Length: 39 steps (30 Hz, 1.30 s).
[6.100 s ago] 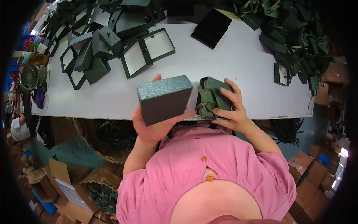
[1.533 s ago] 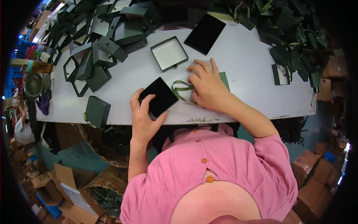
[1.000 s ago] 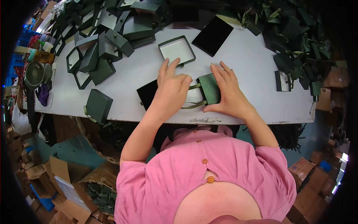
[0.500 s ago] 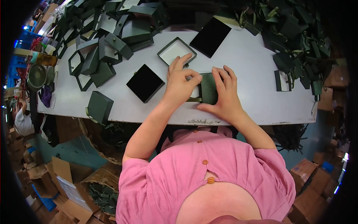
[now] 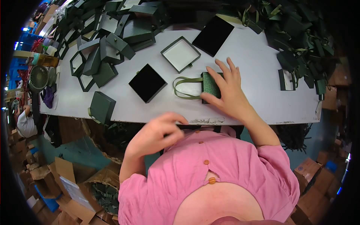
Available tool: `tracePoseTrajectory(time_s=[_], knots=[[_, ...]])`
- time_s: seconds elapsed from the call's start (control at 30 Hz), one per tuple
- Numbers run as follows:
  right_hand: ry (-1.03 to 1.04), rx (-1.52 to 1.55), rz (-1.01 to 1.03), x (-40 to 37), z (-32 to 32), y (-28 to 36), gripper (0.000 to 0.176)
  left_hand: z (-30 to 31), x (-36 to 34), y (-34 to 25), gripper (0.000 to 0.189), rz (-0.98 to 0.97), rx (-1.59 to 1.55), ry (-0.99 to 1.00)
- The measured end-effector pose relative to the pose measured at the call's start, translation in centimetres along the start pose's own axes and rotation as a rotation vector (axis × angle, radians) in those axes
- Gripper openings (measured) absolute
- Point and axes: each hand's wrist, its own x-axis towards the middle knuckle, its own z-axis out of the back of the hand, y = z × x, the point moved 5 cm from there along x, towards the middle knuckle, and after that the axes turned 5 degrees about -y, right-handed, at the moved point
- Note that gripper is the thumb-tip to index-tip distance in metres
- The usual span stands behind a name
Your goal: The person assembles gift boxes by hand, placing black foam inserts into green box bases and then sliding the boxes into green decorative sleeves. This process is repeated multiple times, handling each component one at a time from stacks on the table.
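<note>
My right hand (image 5: 229, 88) lies over a small dark green box (image 5: 212, 85) with its fingers spread. The thumb crosses the box's lower part and the index finger reaches past its top edge. From the box's left side a green ribbon loop (image 5: 187, 79) lies stretched on the table. My left hand (image 5: 159, 133), slightly blurred, is at the table's front edge, its bent fingers apart and nothing visible in them. Nearest to it on the table is a square black-topped piece (image 5: 147, 83). An open box tray (image 5: 181, 54) with a white inside lies beyond the ribbon.
A black panel (image 5: 213, 35) lies at the back of the white table (image 5: 258, 108). Many green box parts (image 5: 103, 71) are piled on the left, and ribboned pieces (image 5: 296, 67) on the right. A closed green box (image 5: 102, 107) sits near the front left edge. A fan (image 5: 38, 78) stands left.
My left hand has left the green box and drawn back toward my body. The ribbon loop now shows fully. My right hand stays over the box, its fingers shifted across its top.
</note>
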Motion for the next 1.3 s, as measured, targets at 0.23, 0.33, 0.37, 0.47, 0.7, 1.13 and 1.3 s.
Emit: tracePoseTrajectory(time_s=[0.23,0.33,0.37,0.47,0.7,1.13,1.3], knots=[[0.118,-0.073,0.151,3.7,-1.8,1.9,0.034,5.0,-1.4,1.4,0.031,0.030,0.375,-0.369],[0.036,-0.099,0.172,4.3,-3.2,1.8,0.030,8.3,-0.3,3.7,0.034,0.046,0.853,-0.516],[-0.006,-0.081,0.168,4.5,-3.8,1.5,0.029,8.8,0.2,4.6,0.032,0.085,0.995,-0.508],[-0.162,0.035,0.200,4.4,-3.0,1.2,0.031,9.1,0.9,7.1,0.030,0.071,0.914,-0.437],[-0.253,0.377,0.133,0.7,-0.1,-2.3,0.028,8.1,0.3,6.6,0.036,0.104,0.610,-0.441],[-0.108,0.294,0.199,-7.4,1.4,-2.9,0.067,1.6,2.3,4.4,0.045,0.011,0.252,-0.703],[-0.147,0.441,0.331,-5.5,3.2,-1.5,0.068,-0.3,3.6,0.9,0.060,-0.058,0.181,-0.459]])
